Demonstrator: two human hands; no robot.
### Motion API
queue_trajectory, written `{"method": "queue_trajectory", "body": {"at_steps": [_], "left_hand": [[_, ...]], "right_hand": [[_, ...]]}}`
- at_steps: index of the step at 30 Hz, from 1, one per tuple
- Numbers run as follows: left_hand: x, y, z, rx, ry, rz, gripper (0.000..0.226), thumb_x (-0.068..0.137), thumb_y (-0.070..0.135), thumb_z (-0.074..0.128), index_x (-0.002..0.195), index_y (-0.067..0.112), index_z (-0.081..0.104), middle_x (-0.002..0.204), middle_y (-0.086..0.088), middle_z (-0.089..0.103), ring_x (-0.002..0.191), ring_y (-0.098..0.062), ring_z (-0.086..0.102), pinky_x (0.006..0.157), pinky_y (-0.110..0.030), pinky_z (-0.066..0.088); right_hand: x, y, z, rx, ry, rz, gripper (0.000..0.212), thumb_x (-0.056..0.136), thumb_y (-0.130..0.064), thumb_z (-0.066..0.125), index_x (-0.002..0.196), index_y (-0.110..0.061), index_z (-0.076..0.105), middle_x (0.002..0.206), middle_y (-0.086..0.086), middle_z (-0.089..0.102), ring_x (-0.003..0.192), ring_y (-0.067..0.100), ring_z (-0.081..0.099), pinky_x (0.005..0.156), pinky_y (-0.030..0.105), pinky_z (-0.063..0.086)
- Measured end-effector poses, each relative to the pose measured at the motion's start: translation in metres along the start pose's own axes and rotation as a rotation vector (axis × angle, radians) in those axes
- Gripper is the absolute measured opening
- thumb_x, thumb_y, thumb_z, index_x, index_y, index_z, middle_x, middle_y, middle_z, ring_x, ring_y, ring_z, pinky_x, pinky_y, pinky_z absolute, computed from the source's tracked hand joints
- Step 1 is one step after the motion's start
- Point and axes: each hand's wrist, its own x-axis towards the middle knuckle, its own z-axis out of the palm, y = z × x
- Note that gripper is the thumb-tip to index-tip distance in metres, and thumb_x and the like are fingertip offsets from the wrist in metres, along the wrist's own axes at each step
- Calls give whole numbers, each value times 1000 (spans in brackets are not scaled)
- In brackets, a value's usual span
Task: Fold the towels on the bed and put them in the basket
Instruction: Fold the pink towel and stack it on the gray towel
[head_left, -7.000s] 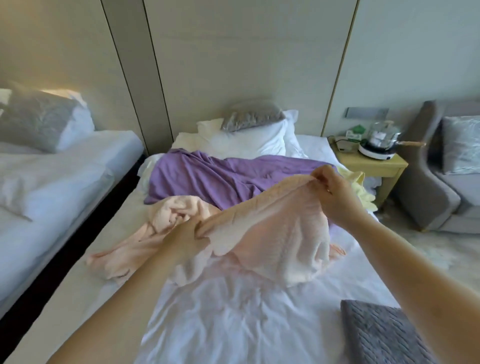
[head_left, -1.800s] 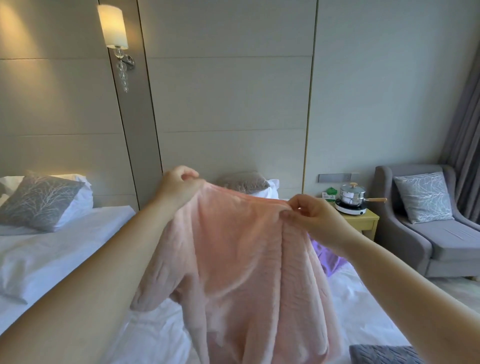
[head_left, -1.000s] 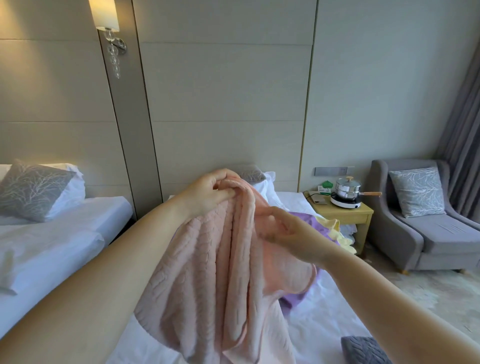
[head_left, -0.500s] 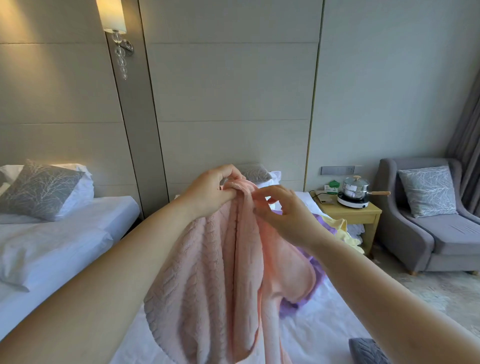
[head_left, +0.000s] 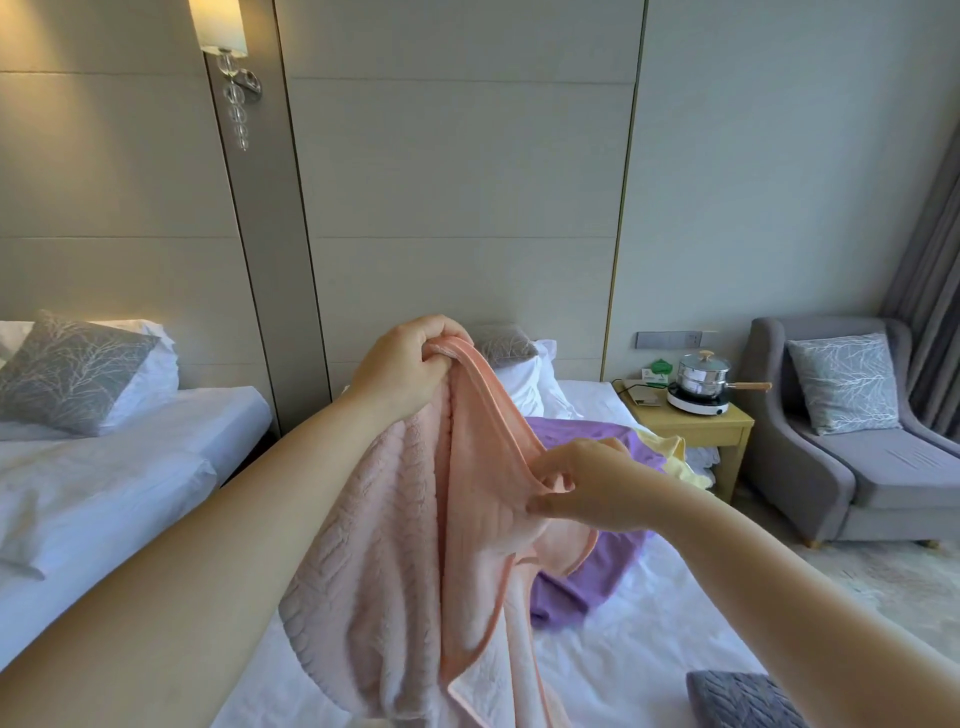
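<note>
A pink textured towel (head_left: 395, 561) hangs in the air above the bed (head_left: 639, 660). My left hand (head_left: 402, 366) grips its bunched top corner, held high. My right hand (head_left: 587, 486) pinches the towel's hem lower down and to the right. A purple towel (head_left: 597, 571) lies on the white sheet behind, partly hidden by the pink one. A pale yellow towel (head_left: 670, 457) shows at the bed's right edge. No basket is in view.
A grey folded cloth (head_left: 737, 699) lies on the bed at bottom right. White pillows (head_left: 530, 384) and a grey cushion (head_left: 506, 340) sit at the headboard. A yellow bedside table (head_left: 696, 421) carries a pot. A grey armchair (head_left: 852, 457) stands right, a second bed (head_left: 104, 467) left.
My right hand has slid down the towel's hem, away from my left hand, which stays raised with the top corner. More of the purple towel shows behind.
</note>
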Motion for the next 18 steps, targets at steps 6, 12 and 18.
{"method": "queue_trajectory", "body": {"at_steps": [6, 12, 18], "left_hand": [[4, -3, -1, -58, 95, -38, 40, 84, 4, 53, 77, 42, 63, 79, 20, 66, 75, -8, 61, 71, -25, 47], [3, -7, 2, -68, 96, -30, 46, 83, 1, 52, 75, 45, 62, 75, 29, 64, 69, 4, 57, 65, -13, 40], [2, -11, -11, -45, 142, -58, 37, 83, 5, 52, 82, 40, 64, 79, 23, 65, 70, 0, 57, 67, -20, 45]], "right_hand": [[-3, 22, 16, 29, -48, 60, 22, 82, -42, 66, 99, -28, 67, 84, -23, 51, 88, 7, 46, 92, 35, 35], [1, 42, 21, 131, 208, 73, 13, 78, -39, 73, 75, -46, 62, 138, -17, 41, 135, 14, 30, 110, 42, 26], [-3, 54, 15, 439, 180, 117, 20, 80, -15, 72, 71, -32, 66, 64, -29, 63, 66, -11, 57, 62, 4, 40]]}}
